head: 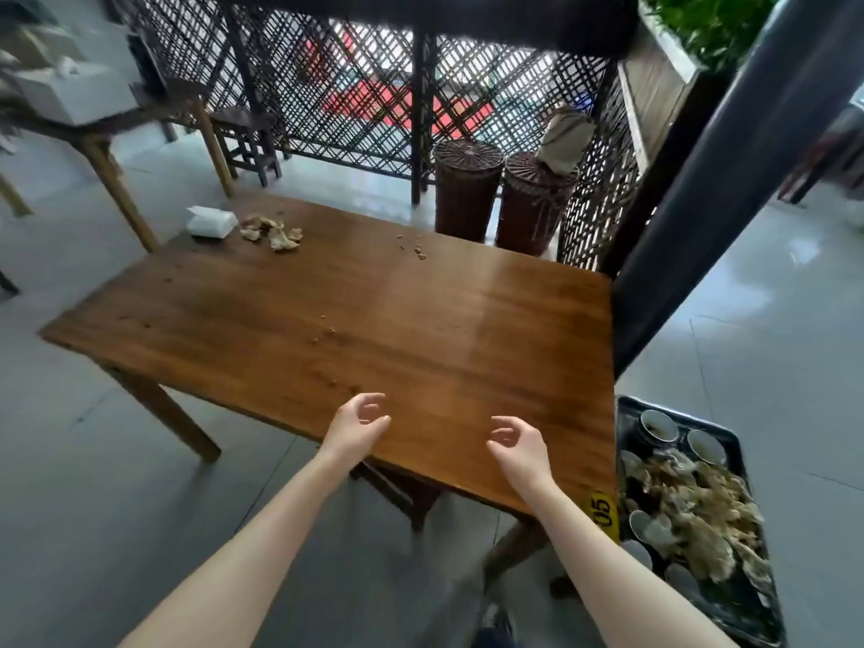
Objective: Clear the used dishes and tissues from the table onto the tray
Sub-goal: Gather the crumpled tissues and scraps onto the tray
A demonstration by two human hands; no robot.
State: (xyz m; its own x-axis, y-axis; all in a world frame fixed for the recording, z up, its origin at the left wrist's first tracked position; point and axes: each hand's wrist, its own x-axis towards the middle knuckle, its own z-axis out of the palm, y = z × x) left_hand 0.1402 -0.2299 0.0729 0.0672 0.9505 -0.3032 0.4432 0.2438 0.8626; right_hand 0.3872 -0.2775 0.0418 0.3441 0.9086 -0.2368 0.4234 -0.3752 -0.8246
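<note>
Wooden table under both loosely curled, empty hands.

Eatery: numbered wooden table, lattice screens.

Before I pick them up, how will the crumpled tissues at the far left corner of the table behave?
The crumpled tissues look thin and wadded, so probably very light and floppy. They lie as several loose pieces, so some may drop when lifted. Brownish stains suggest they could be damp and cling to the table.
</note>
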